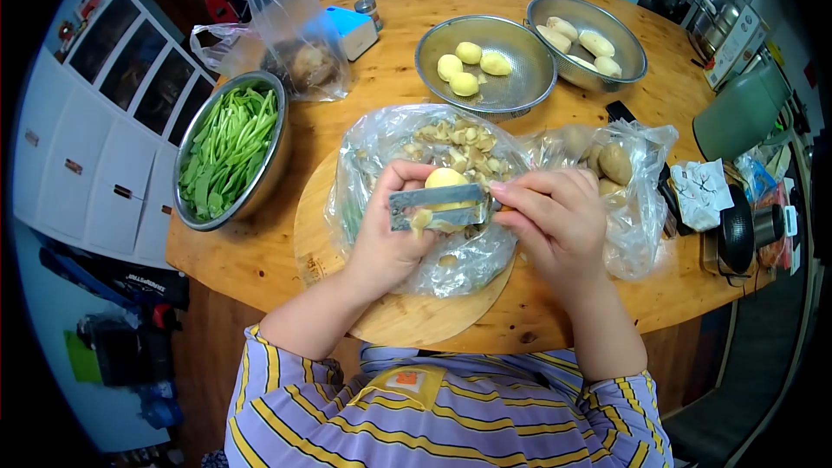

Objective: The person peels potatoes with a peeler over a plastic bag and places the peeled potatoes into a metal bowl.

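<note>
My left hand [381, 234] is closed round a peeled yellow potato [445, 177]. A flat metal peeler [438, 197] lies across that potato, its handle end pinched by the fingers of my right hand [559, 217]. A strip of peel [421, 222] hangs at the blade. Underneath, a clear plastic bag [364, 139] lies spread out with a heap of potato peels [468, 140] on it. The bag rests on a round wooden board [433, 322]. Beside my right hand is another clear bag [640, 247] with unpeeled brown potatoes [614, 164].
Beyond the peels stand a metal colander [530, 56] with several yellow potatoes and another colander [635, 50] with pale, longer pieces. A metal bowl [279, 143] of leafy greens [227, 152] stands left, near a tied plastic bag [312, 35] and blue box [354, 33]. A green pitcher [737, 113] is right.
</note>
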`<action>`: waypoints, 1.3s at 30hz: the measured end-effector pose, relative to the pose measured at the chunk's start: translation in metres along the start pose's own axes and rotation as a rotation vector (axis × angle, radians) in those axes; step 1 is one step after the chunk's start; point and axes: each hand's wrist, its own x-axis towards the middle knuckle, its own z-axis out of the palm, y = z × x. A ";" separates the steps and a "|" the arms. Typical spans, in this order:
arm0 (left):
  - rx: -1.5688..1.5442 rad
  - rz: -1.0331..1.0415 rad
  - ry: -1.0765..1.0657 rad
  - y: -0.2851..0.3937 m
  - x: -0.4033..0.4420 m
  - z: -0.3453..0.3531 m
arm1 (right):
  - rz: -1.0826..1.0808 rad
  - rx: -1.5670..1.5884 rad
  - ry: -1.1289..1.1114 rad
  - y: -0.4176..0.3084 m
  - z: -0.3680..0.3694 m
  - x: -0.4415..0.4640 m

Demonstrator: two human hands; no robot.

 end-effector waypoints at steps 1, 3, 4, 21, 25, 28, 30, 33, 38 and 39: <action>-0.029 0.024 -0.016 -0.003 0.000 -0.001 | -0.002 -0.014 0.007 -0.002 0.001 0.001; -0.037 0.042 -0.028 -0.004 -0.001 -0.002 | -0.008 -0.041 0.020 -0.006 0.002 0.001; -0.016 0.035 -0.023 -0.003 -0.001 -0.002 | -0.011 -0.059 0.029 -0.007 0.001 0.001; -0.263 0.017 -0.020 0.014 0.013 -0.010 | 0.214 -0.062 -0.197 0.022 0.004 0.006; -0.017 0.137 0.049 0.005 0.011 -0.013 | 0.224 0.075 -0.282 -0.015 -0.003 0.035; 0.354 0.292 0.104 0.011 0.011 -0.011 | 0.654 0.684 -0.356 -0.029 0.008 0.038; 0.552 0.372 0.136 0.020 0.009 -0.008 | 0.581 0.563 -0.366 -0.029 0.016 0.037; 0.609 0.474 0.116 0.009 0.009 -0.006 | 0.507 0.539 -0.318 -0.025 0.029 0.029; 0.481 0.406 0.025 0.028 0.007 -0.001 | 0.547 0.623 -0.158 -0.025 0.028 0.024; 0.444 0.410 0.008 0.030 0.009 -0.002 | 0.540 0.624 -0.150 -0.024 0.027 0.023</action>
